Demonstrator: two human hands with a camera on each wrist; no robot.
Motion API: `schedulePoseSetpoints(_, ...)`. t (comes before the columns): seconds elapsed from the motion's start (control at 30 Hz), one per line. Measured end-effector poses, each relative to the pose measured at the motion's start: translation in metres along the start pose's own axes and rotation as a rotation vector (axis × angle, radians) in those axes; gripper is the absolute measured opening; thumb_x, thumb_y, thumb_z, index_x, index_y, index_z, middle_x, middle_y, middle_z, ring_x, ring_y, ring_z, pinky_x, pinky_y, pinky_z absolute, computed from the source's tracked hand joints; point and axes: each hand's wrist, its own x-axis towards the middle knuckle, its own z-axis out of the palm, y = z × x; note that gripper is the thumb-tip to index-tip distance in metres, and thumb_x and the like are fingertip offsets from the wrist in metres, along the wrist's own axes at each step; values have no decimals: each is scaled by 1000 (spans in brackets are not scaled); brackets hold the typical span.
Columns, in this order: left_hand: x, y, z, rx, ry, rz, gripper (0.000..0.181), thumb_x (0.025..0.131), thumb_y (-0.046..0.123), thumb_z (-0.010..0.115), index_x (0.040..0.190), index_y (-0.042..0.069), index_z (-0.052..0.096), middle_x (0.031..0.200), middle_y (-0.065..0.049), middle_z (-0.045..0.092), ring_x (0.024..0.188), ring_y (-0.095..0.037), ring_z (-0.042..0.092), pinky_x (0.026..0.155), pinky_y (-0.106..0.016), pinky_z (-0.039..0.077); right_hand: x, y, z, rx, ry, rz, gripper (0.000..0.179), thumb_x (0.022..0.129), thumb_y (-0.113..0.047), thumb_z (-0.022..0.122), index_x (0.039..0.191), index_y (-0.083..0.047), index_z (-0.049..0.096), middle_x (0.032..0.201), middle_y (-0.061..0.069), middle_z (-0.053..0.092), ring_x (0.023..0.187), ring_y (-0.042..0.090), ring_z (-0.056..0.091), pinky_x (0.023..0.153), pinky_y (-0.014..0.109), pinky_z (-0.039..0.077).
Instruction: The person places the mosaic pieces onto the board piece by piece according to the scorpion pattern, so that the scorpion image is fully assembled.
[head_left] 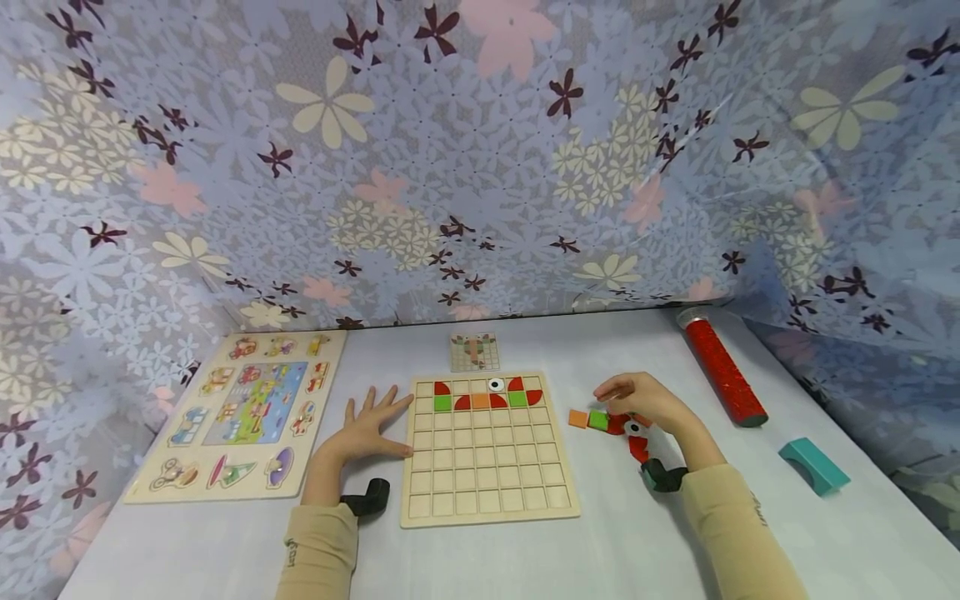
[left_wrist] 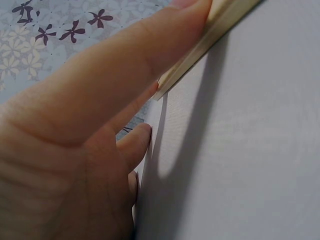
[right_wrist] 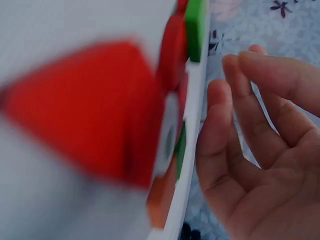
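A wooden grid board (head_left: 491,505) lies on the table, with red, green and orange tiles and a white eye tile (head_left: 497,385) in its upper rows. My left hand (head_left: 366,432) is spread flat beside it, thumb and fingertip touching its left edge (left_wrist: 220,31). To the right, my right hand (head_left: 647,402) hovers with bent, relaxed fingers over loose tiles and holds nothing visible. Among these are an orange square (head_left: 578,419), a green square (head_left: 597,420), another eye tile (right_wrist: 169,131) and a red tile (right_wrist: 90,110), blurred close to the right wrist camera.
Behind the board lies a small pattern card (head_left: 475,352). A wooden picture puzzle (head_left: 225,483) is on the left. On the right are a red glittery tube (head_left: 722,367) and a teal arch block (head_left: 814,467). A flowered cloth (head_left: 480,167) hangs behind the table.
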Motion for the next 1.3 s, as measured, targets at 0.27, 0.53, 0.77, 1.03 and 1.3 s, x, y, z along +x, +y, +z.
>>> schedulePoseSetpoints(0.27, 0, -2, 2, -5, 6, -7, 95, 66, 38, 80, 144, 12, 33, 153, -18, 12, 137, -45, -10, 103, -61, -18, -2, 9, 0, -157, 9, 94, 34, 69, 5, 67, 103, 0, 65, 104, 16, 64, 80, 22, 51, 62, 29, 49)
schedulePoseSetpoints(0.53, -1, -1, 3, -4, 5, -8, 95, 65, 37, 81, 144, 12, 34, 153, -18, 12, 137, -45, -9, 103, -61, -18, -4, 8, -1, -147, 10, 92, 34, 66, 7, 68, 100, 1, 65, 91, 10, 60, 75, 21, 48, 56, 28, 45)
schedulePoseSetpoints(0.77, -2, 0, 2, -1, -1, -7, 94, 66, 37, 80, 144, 12, 33, 153, -18, 12, 137, -45, -9, 103, -61, -18, -4, 8, -1, -79, 31, 99, 34, 68, 5, 71, 100, 1, 63, 70, 4, 45, 58, 17, 42, 50, 25, 34)
schedulePoseSetpoints(1.03, -3, 1, -1, -3, -11, -4, 94, 67, 38, 79, 145, 12, 32, 153, -18, 11, 137, -45, -10, 103, -61, -18, 1, -2, -1, -129, 58, 58, 33, 78, -8, 68, 109, 0, 60, 94, 12, 57, 77, 22, 54, 62, 29, 47)
schedulePoseSetpoints(1.3, -2, 2, -2, 1, -12, -2, 94, 67, 38, 79, 145, 12, 31, 153, -18, 10, 137, -45, -10, 103, -61, -19, 13, -16, 8, -48, 73, 17, 39, 81, -17, 69, 112, 2, 57, 87, 8, 65, 77, 21, 62, 72, 34, 51)
